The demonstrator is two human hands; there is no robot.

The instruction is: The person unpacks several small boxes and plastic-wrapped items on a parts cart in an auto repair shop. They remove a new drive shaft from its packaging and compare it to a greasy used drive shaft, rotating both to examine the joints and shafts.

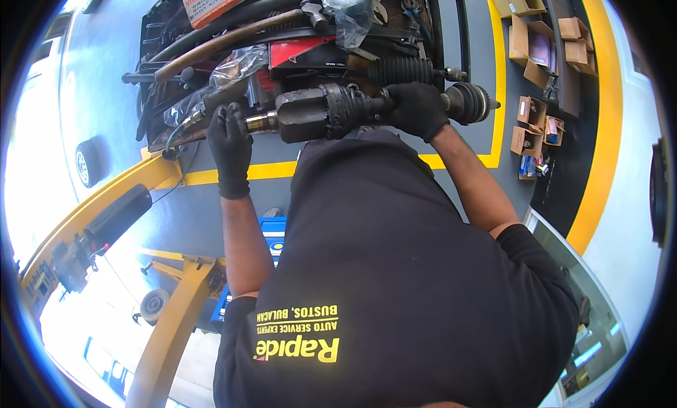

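Note:
A greasy drive shaft (300,117) lies level across the front of my body, its blocky inner joint at left and a ribbed outer joint (469,103) at right. My right hand (417,110), in a black glove, is closed around the shaft between the two joints. My left hand (230,150), also gloved, is raised beside the shiny stub end (261,122) at the left. Its fingers are curled together; anything between them is hidden. Just beyond the left hand lies a dark cylindrical tool (224,95) with an air hose fitting (190,119).
The cluttered bench ahead holds a hammer with a wooden handle (229,43), a red and black box (310,57), an orange and white box (217,0), a ribbed rubber boot (400,71) and plastic bags (350,13). Cardboard boxes (530,48) stand right; a yellow lift (106,196) stands left.

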